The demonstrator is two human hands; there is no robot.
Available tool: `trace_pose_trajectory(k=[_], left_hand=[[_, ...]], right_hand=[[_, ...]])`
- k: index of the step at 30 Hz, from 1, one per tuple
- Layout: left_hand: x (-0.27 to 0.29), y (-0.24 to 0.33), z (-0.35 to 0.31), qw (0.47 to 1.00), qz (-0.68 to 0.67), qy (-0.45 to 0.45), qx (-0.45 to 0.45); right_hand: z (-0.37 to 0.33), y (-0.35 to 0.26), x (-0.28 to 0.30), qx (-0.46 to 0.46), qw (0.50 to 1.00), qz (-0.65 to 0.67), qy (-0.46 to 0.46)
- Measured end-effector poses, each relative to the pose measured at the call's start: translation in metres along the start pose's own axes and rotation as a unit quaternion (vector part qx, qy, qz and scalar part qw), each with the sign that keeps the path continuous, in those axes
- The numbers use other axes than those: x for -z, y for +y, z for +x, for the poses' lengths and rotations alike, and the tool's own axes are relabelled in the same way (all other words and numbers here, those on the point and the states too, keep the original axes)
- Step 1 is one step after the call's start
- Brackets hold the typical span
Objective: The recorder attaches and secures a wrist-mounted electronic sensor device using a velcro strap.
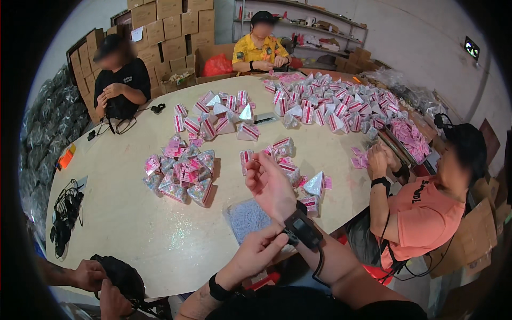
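My right hand (272,184) is raised palm inward over the near part of the table, fingers loosely curled and apart, holding nothing. A black wrist device (303,228) is strapped around that wrist, with a cable running down the forearm. My left hand (255,253) reaches across from below and pinches the near side of this device's strap with thumb and fingers. A black band circles my left wrist. Beneath my hands lies a bluish-grey textured mat (248,220). Just beyond my right hand sit silver and pink wedge-shaped packs (314,184), partly hidden by it.
A cluster of packs with pink cards (184,170) lies left of centre; a large heap (336,101) fills the far right. A box of pink cards (409,140) stands near a seated person in orange (426,208). Cables (66,216) lie at left. Other people sit around the table.
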State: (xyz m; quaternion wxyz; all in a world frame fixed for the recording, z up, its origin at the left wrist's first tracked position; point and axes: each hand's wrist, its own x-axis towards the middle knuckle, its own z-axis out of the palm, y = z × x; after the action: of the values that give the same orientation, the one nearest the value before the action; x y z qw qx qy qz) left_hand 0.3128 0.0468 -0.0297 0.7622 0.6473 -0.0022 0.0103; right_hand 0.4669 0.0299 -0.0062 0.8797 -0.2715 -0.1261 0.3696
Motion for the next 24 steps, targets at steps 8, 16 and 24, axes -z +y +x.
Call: trace_pose_trajectory(k=[8,16,24], left_hand=[[0.010,-0.003,0.005,1.000,-0.007,0.003,-0.019],[0.027,-0.007,0.007,0.996,-0.073,0.026,-0.033],[0.057,-0.030,-0.003,0.970,-0.102,0.204,-0.080]], right_hand=[[0.004,-0.009,-0.024,0.218,0.810,-0.545,-0.027],[-0.002,-0.003,-0.028,-0.095,0.993,0.019,-0.072],[0.017,-0.024,-0.015,-0.010,1.000,0.019,-0.006]])
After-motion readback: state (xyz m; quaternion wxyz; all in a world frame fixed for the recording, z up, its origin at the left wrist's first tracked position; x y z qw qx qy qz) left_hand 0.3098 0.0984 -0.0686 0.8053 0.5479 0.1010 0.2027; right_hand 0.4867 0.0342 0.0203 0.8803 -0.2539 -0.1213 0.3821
